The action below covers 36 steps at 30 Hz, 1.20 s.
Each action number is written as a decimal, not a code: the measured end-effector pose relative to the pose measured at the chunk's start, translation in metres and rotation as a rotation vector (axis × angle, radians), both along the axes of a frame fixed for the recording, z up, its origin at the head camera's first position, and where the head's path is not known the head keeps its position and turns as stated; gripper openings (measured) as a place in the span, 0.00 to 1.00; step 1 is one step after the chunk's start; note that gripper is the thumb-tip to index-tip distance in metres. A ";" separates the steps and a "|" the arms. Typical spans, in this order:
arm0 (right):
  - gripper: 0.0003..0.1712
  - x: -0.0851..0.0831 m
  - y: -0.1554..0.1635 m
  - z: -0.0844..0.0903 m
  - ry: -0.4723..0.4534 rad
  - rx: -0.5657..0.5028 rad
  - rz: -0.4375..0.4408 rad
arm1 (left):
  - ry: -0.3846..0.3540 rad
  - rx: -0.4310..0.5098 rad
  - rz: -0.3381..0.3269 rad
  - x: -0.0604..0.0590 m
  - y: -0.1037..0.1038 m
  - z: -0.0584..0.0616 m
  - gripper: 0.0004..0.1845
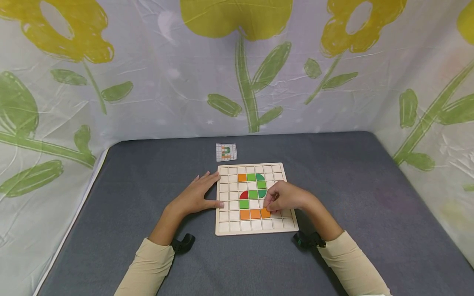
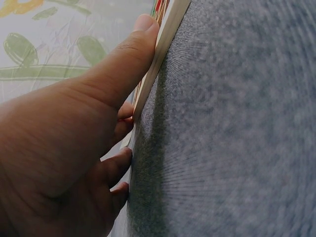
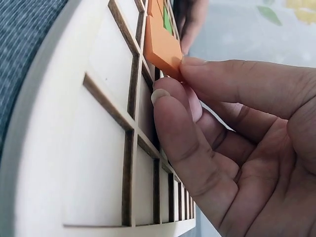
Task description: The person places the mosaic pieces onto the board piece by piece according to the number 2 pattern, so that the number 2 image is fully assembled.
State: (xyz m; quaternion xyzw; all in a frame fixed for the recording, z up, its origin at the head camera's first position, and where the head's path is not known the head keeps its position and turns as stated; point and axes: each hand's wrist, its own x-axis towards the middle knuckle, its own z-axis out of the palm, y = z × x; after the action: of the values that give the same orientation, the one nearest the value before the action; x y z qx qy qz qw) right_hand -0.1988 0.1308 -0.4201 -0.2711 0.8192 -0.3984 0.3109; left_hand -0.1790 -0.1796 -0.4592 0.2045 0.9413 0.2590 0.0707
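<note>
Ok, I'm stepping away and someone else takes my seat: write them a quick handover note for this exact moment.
Left hand: open, flat on the mat, fingers against the board at its left edge.
Right hand: pinches an orange tile, tilted over the cell right of two seated orange tiles.
Done: orange, green and red pieces sit in the grid's middle.
Left: seat this tile flat, then compare the pattern with the card beyond the board.

Pale wooden grid board point(image 1: 255, 228) carries orange, green and red tiles point(image 1: 253, 194) on a grey fabric surface point(image 1: 148, 181), backed by a yellow-flowered, green-leafed sheet point(image 1: 148, 82).
</note>
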 end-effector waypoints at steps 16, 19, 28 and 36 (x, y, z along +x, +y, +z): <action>0.03 0.002 -0.001 -0.001 0.058 0.025 0.030 | 0.000 -0.015 0.007 0.001 0.001 -0.001 0.51; 0.04 0.002 -0.001 -0.001 0.051 0.012 0.032 | -0.001 -0.007 0.002 0.001 0.000 -0.001 0.52; 0.03 0.002 -0.001 -0.003 0.037 -0.022 0.037 | 0.004 -0.017 0.004 0.000 0.000 -0.001 0.51; 0.03 -0.003 0.002 -0.004 0.175 -0.009 0.000 | 0.000 -0.019 0.011 0.000 0.001 -0.002 0.51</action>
State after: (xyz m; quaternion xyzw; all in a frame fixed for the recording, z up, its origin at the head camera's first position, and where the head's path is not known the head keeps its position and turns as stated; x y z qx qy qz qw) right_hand -0.2016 0.1330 -0.4241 -0.3061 0.8414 -0.3772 0.2369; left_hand -0.1786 -0.1789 -0.4608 0.1987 0.9448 0.2507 0.0713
